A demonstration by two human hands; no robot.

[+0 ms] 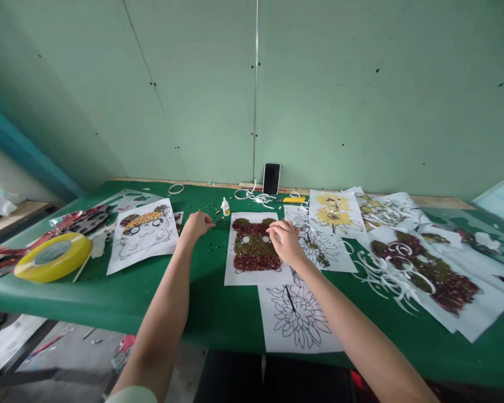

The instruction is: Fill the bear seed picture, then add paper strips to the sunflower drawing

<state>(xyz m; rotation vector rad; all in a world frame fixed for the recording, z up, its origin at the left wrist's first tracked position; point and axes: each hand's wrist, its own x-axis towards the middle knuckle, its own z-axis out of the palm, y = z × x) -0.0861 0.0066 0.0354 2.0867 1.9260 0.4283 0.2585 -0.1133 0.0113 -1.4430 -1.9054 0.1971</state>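
Green board makes up the wall (185,84), and against it stands a table (210,308) with a darker green top. Before the person lies the bear picture (256,249), flat on the table, its lower right corner overlapping a sheet with a flower drawing (298,324). It looks light, and its paper limp, though the crust of red and green grains probably stiffens the middle and could crack or shed if bent. I'd take it by the bare white margins, both sides at once, and keep it level.

The two hands are well apart. Over the picture's upper right part hangs the right hand (286,239), fingers curled; the left hand (196,226) is beyond the left edge, fingertips low by the tabletop. From here I cannot tell whether either has anything pinched.

Just behind the picture, a small white bottle (225,208) stands upright, its contents hidden. Smallest are the loose crumbs (211,246) scattered beside the sheet.
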